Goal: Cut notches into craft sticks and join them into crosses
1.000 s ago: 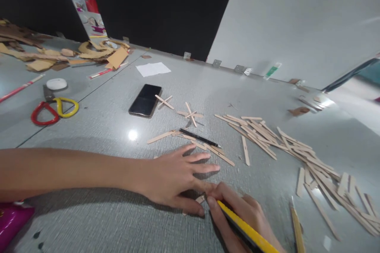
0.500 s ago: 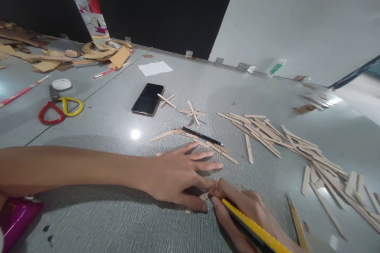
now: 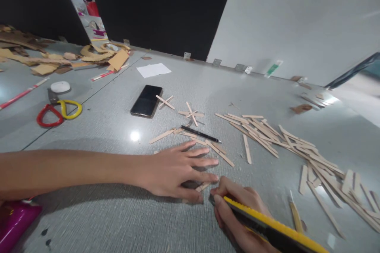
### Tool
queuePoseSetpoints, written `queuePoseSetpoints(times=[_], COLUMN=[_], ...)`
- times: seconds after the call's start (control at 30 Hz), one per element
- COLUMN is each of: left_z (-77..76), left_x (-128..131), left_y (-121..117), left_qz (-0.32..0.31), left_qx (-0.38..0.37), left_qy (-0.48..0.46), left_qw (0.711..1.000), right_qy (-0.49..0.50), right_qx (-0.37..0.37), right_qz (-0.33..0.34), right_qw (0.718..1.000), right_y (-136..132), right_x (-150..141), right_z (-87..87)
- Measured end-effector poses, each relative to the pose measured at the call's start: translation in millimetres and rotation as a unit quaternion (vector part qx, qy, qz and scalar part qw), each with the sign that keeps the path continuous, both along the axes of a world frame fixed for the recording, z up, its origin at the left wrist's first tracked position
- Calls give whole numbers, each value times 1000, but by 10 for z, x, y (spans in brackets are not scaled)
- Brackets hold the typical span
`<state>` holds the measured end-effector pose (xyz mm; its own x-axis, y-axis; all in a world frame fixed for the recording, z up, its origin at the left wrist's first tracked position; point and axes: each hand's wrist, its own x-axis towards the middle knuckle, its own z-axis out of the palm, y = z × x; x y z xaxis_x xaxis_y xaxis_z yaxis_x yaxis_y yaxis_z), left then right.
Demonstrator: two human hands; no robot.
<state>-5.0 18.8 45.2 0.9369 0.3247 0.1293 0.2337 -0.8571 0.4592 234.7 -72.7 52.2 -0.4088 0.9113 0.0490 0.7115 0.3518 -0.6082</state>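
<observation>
My left hand [image 3: 172,172] lies flat on the grey table with its fingers spread. Beneath its thumb and forefinger is a small wooden craft stick [image 3: 203,187], mostly covered by the hand. My right hand [image 3: 230,217] grips a yellow and black utility knife [image 3: 267,223], whose tip is just right of that stick, close to the left fingertips. Beyond the left hand rest more sticks [image 3: 219,153] and a black pen [image 3: 202,134].
A heap of craft sticks [image 3: 297,146] spreads to the right, near a craft knife [image 3: 295,213]. Two crossed-stick pieces lie by a phone [image 3: 147,101]. Scissors [image 3: 50,114], a white case [image 3: 60,86] and cardboard scraps [image 3: 97,53] are at left; a purple packet [image 3: 19,225] sits lower left.
The utility knife has pulled back slightly from the stick and turned, showing more of its black side. More of the stick shows between the hands. My left hand stays spread in nearly the same place.
</observation>
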Motion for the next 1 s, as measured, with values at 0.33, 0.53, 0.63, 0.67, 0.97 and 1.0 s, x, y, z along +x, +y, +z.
queuePoseSetpoints(times=[0.33, 0.53, 0.63, 0.67, 0.97, 1.0], left_z=[35, 0, -5, -2, 4, 3], left_x=[61, 63, 67, 68, 68, 67], left_y=[-77, -80, -81, -82, -91, -90], left_qz=[6, 10, 10, 10, 14, 13], left_qx=[0, 3, 3, 1, 2, 4], left_qy=[-7, -20, -18, -16, -17, -16], left_qw=[1000, 1000, 1000, 1000, 1000, 1000], right_qy=[81, 37, 42, 46, 48, 44], right_qx=[-51, -3, -11, -14, -10, -7], right_qz=[-51, -29, -34, -36, -22, -21], right_qw=[994, 999, 998, 998, 999, 999], right_y=[9, -7, -25, -27, 8, 6], right_x=[-94, -60, -42, -40, -38, -37], right_z=[12, 11, -19, -30, -84, -85])
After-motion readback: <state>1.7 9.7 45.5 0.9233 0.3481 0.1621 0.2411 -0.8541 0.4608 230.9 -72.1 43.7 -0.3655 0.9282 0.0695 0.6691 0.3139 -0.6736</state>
